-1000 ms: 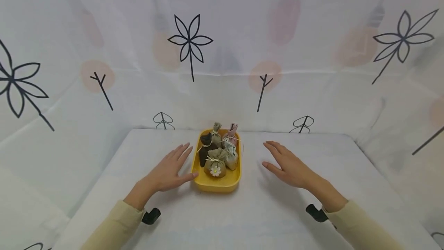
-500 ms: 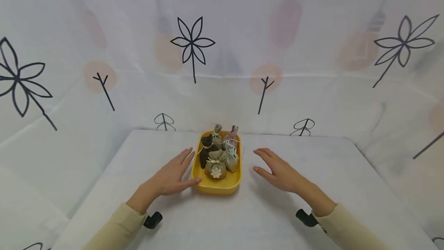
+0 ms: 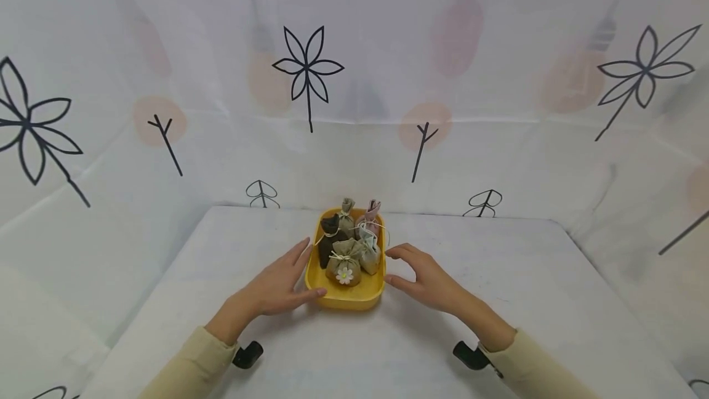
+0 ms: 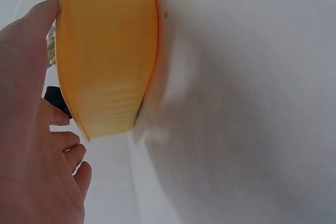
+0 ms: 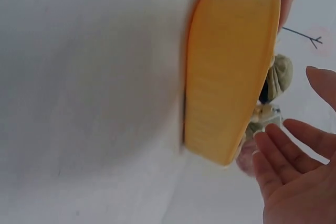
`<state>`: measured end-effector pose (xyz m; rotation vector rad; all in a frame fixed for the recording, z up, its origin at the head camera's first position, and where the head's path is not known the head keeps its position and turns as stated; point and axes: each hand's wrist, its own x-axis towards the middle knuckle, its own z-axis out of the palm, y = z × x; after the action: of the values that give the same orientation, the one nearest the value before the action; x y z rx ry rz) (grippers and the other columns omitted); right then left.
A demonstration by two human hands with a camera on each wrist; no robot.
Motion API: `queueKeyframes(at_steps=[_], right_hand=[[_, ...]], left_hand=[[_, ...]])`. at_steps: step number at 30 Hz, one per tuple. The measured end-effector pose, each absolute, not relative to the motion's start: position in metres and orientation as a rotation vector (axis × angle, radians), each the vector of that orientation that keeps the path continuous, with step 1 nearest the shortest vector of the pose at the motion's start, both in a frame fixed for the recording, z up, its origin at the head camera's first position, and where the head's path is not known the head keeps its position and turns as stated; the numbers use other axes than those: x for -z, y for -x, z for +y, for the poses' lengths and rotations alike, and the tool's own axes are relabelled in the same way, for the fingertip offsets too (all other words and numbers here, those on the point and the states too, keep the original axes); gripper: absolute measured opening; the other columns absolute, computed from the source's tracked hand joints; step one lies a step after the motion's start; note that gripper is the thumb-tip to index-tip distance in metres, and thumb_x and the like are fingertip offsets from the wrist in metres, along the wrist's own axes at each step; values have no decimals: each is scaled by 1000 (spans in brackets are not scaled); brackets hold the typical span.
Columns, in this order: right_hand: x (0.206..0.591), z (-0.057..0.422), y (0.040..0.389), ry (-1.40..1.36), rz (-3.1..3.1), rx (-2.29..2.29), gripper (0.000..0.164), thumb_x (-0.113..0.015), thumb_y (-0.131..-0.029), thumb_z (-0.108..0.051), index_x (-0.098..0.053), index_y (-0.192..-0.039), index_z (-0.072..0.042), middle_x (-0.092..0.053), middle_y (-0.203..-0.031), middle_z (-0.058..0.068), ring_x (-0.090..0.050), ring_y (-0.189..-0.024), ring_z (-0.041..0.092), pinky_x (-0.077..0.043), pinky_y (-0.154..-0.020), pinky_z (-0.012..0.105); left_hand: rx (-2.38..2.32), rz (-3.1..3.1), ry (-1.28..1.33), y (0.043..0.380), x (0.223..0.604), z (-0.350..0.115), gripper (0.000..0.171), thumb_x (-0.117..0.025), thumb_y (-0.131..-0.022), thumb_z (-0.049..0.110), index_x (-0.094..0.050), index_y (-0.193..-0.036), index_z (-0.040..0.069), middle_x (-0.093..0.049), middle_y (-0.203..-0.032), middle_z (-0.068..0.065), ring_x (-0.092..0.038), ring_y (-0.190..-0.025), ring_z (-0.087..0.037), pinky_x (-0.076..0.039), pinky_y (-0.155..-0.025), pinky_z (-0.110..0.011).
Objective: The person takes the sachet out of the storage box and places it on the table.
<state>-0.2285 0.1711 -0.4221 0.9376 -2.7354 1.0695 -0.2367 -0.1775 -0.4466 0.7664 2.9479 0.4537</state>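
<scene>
A yellow tray [image 3: 350, 299] stands on the white table, holding several small tied cloth pouches. In front sits an olive pouch [image 3: 351, 250] with a white flower. A dark brown pouch [image 3: 327, 254] is at its left, and a pale pouch [image 3: 370, 257] at its right. Behind are another olive pouch [image 3: 346, 221] and a pink pouch [image 3: 370, 220]. My left hand [image 3: 275, 288] lies along the tray's left side, its thumb on the rim. My right hand [image 3: 429, 282] is at the right rim, fingers relaxed; in the right wrist view [image 5: 294, 182] its fingertips look slightly apart from the tray.
White cloth walls [image 3: 365, 159] with printed plants surround the table [image 3: 354, 362] at the back and sides. A black wrist-worn device sits under each sleeve, at left [image 3: 247, 354] and right [image 3: 471, 356].
My right hand has moved left from well away to the tray's right rim. My left hand has shifted slightly right and closer to the tray. The pouches stay in place.
</scene>
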Motion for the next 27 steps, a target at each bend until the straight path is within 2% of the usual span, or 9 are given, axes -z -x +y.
queueKeyframes(at_steps=[8,14,18,23,27], right_hand=[[422,148,227,-1032,-2685,-1169,42,-72,-98,-19,-61,-133,1,-65,-128,15,-61,-123,35,-50,-104,54],[430,127,231,-986,-2680,-1161,37,-72,-97,-16,-64,-128,3,-66,-123,17,-63,-116,35,-51,-101,52],[435,114,234,-901,-2691,-1168,34,-72,-97,-16,-67,-123,3,-67,-119,17,-64,-111,32,-53,-96,50],[436,100,237,-782,-2686,-1124,24,-74,-94,-13,-70,-113,1,-68,-107,12,-61,-94,21,-54,-83,40],[436,92,240,-715,-2688,-1089,22,-74,-92,-12,-72,-109,1,-69,-106,12,-61,-94,22,-54,-84,41]], left_hand=[[-402,2956,-800,236,450,-173,111,-37,-90,85,-10,-165,7,-3,-173,-9,-16,-157,-27,-24,-124,-43],[-432,2959,-781,235,453,-168,111,-42,-92,81,-6,-164,5,1,-172,-10,-17,-156,-28,-23,-125,-43],[-438,2959,-766,234,453,-164,111,-43,-92,80,-5,-164,4,3,-172,-10,-16,-157,-29,-23,-125,-43],[-429,2955,-749,235,453,-161,112,-41,-92,81,-4,-164,4,5,-172,-10,-15,-157,-28,-22,-125,-43],[-421,2951,-748,236,451,-159,110,-44,-93,79,-6,-164,3,4,-172,-11,-16,-157,-28,-23,-125,-43]])
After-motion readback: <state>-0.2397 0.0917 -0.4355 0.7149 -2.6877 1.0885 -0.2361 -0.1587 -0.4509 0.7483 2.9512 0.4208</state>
